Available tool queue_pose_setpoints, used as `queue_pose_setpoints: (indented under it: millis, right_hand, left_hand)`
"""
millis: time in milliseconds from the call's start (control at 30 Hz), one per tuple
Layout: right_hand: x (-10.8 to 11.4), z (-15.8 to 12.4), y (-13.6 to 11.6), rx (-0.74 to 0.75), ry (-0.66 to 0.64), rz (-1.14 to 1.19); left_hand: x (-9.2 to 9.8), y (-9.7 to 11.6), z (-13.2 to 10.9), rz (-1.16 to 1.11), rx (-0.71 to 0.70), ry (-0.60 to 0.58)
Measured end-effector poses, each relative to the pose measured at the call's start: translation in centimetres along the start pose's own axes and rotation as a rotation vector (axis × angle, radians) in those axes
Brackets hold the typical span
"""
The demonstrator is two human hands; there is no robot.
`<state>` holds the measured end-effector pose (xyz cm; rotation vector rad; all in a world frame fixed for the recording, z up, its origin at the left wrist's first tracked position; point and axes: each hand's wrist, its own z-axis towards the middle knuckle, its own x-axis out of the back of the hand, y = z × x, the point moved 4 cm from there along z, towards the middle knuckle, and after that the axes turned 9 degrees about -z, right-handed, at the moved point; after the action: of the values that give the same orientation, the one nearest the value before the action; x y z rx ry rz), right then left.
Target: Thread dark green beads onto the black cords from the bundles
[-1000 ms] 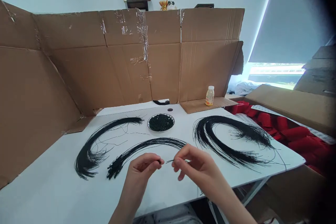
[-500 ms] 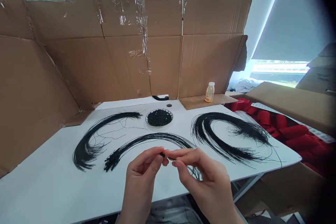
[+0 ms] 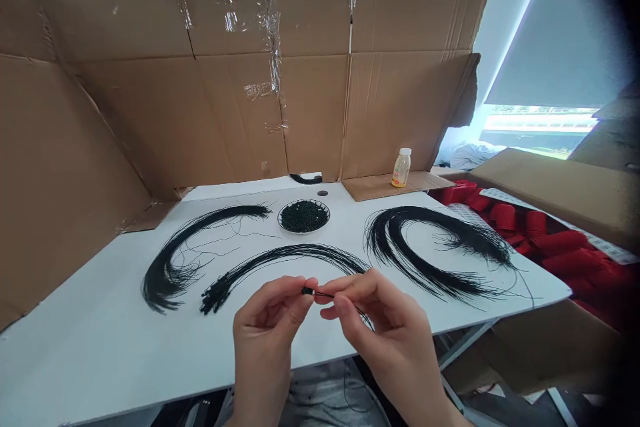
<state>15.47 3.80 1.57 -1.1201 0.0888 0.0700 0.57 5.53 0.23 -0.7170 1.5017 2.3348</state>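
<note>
Pinched between the thumb and fingertips of my left hand [image 3: 270, 323] is a small black piece [image 3: 307, 291]. A thin black wire [image 3: 325, 294] runs from it to my right hand [image 3: 385, 327], whose thumb and fingers are closed on the wire. Both hands are held close together above the table's front edge. Just beyond them lies a curved bundle of black wires [image 3: 300, 251], with thick black pieces [image 3: 217, 290] on its left ends. Behind that, a round dish [image 3: 281, 225] holds many small black pieces [image 3: 304, 215].
Loose black wire bundles lie at left [image 3: 165, 267] and right [image 3: 400, 240] on the white table [image 3: 125, 340]. Cardboard walls [image 3: 225, 113] stand behind and left. A small bottle [image 3: 401, 168] stands at the back right. Beyond the right edge, a carton holds red items [image 3: 565, 243].
The view has tilted down slightly. My fingertips have drawn a little apart, so more of the black piece and the wire shows between them. Both hands keep their pinch.
</note>
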Motion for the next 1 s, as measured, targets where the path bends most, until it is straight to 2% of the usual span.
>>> queue_pose_setpoints:
  millis: [367, 600, 733, 1000]
  right_hand:
    - [-0.2, -0.3, -0.2, 0.014, 0.02, 0.011]
    - [0.0, -0.4, -0.6, 0.088, 0.045, -0.088]
    - [0.1, -0.3, -0.8, 0.13, 0.049, -0.118]
    - [0.3, -0.1, -1.1, 0.117, 0.036, -0.165]
  left_hand:
    - [-0.6, 0.8, -0.3, 0.048, -0.113, -0.085]
    - [-0.6, 0.6, -0.6, 0.022, -0.146, -0.062]
    - [-0.5, 0.6, -0.6, 0.045, -0.15, -0.097]
    - [-0.7, 0.9, -0.7, 0.098, -0.214, -0.117]
